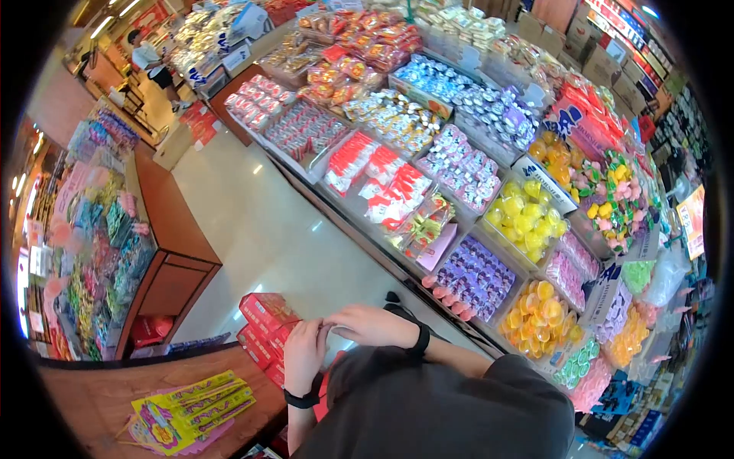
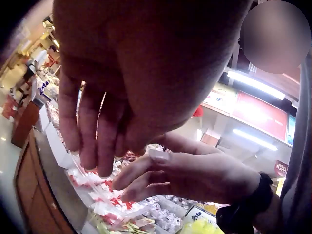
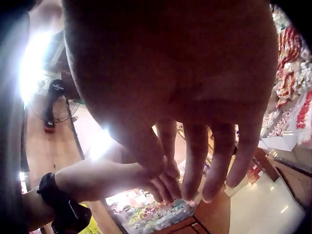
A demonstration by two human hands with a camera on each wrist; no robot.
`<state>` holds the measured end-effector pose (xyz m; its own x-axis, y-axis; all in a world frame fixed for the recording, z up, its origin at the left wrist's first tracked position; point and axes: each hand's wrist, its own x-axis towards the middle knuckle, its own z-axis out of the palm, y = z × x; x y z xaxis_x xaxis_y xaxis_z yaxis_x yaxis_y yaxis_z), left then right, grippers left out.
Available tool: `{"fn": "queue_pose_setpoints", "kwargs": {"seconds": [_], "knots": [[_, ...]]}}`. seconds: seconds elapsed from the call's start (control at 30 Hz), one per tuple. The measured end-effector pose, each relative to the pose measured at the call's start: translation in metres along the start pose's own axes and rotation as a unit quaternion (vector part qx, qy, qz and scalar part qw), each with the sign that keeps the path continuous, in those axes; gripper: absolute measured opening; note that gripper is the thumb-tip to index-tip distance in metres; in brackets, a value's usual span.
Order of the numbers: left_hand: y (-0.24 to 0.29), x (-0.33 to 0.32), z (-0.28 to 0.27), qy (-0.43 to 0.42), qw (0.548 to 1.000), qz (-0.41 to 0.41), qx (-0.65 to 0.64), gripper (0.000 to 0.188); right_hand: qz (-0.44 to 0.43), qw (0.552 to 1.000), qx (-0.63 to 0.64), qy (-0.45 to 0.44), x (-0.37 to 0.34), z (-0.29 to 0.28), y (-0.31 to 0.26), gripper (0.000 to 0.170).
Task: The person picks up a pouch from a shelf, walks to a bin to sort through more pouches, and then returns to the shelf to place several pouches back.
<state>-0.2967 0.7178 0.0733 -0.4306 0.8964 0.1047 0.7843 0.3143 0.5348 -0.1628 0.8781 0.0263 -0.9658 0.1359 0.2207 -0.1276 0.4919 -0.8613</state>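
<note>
In the head view, my left hand [image 1: 303, 353] and right hand [image 1: 376, 327] come together in front of my body, fingertips close to each other. Dark bands circle both wrists. The left wrist view shows the left fingers hanging loosely beside the right hand [image 2: 195, 170], whose fingers bend slightly. From the right wrist, the right fingers extend downward, overlapping the left hand [image 3: 112, 175]. No object shows in either palm. Stacked red boxes [image 1: 264, 325] appear just beyond the left hand. Yellow candy packs [image 1: 199, 409] lie on a wooden counter [image 1: 73, 390] at lower left.
A long display of candy bins runs along the right, with yellow cups [image 1: 524, 210], orange cups [image 1: 535, 314] and purple packets [image 1: 474, 275]. Another packed wooden stand [image 1: 172, 287] is at left. Between them lies a pale tiled floor [image 1: 229, 199]. One person [image 1: 153, 65] stands far off.
</note>
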Motion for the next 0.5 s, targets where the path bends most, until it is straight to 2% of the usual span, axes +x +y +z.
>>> {"fn": "queue_pose_setpoints", "kwargs": {"seconds": [0.1,0.2,0.23,0.33,0.47,0.5], "knots": [[0.011,0.03,0.011,-0.043,0.999,-0.009,-0.011,0.014,0.02,0.998,0.055,0.019,-0.002,-0.017,0.025,0.028],[0.021,0.06,0.022,-0.035,0.999,0.012,-0.023,0.015,0.063,0.998,0.029,0.01,-0.001,-0.053,0.027,0.029],[0.018,0.068,0.027,-0.041,0.999,0.015,-0.019,0.015,0.043,0.998,0.029,0.04,0.0,-0.055,0.036,0.034],[0.022,0.095,0.029,-0.04,0.998,0.031,-0.043,0.018,0.063,0.995,0.044,0.062,0.004,-0.072,0.046,0.038],[0.009,0.124,0.034,-0.071,0.995,0.045,-0.053,0.022,0.071,0.991,0.003,0.115,0.008,-0.078,0.07,0.043],[0.003,0.13,0.035,-0.082,0.994,0.044,-0.054,0.022,0.097,0.99,-0.014,0.104,0.01,-0.084,0.071,0.044]]}}
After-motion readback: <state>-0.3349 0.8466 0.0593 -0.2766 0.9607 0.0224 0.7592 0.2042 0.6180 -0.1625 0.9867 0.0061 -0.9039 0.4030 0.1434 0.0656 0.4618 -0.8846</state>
